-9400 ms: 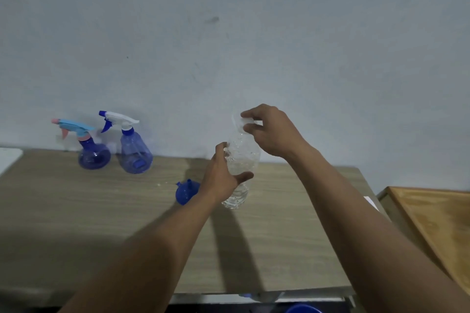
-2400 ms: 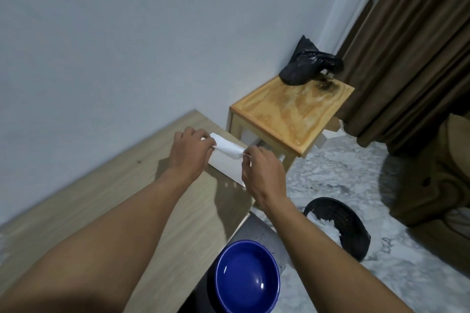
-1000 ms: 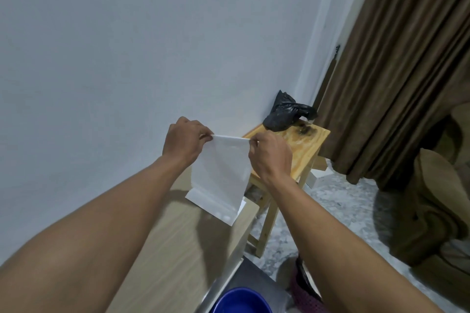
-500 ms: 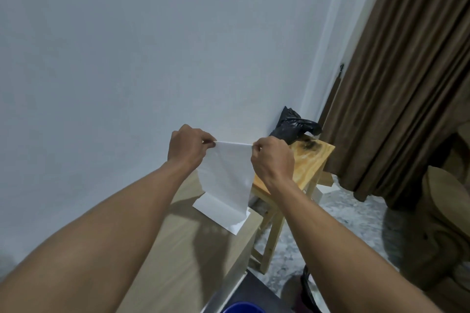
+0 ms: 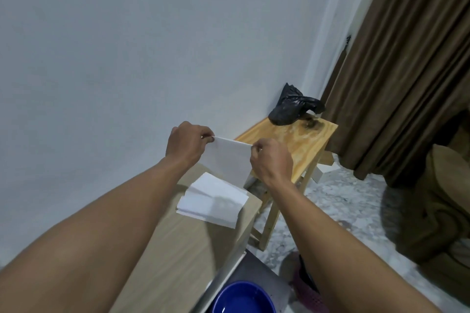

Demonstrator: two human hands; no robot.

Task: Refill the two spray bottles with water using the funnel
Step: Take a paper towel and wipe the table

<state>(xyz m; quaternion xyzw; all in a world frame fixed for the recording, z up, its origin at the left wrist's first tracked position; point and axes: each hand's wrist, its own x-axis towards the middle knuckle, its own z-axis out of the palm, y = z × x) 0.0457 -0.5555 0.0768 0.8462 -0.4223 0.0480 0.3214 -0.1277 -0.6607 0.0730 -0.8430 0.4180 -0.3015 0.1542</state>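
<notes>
A white tissue sheet (image 5: 227,160) hangs in the air, stretched by its top corners. My left hand (image 5: 188,143) pinches the left corner and my right hand (image 5: 272,160) pinches the right one. Below it a small stack of white tissues (image 5: 212,201) lies on the right end of the grey wooden table (image 5: 183,249). The spray bottles, the funnel and the water bottle are out of view.
A light wooden stool (image 5: 300,145) with a black plastic bag (image 5: 292,105) stands right of the table. A blue bowl (image 5: 244,298) sits low under the table's edge. Brown curtains (image 5: 407,58) hang at the right over a marble floor (image 5: 338,201).
Since a second ago the sheet has come away from the stack, which now lies flat on the table. The view has dipped a little and both hands stay pinched on the sheet.
</notes>
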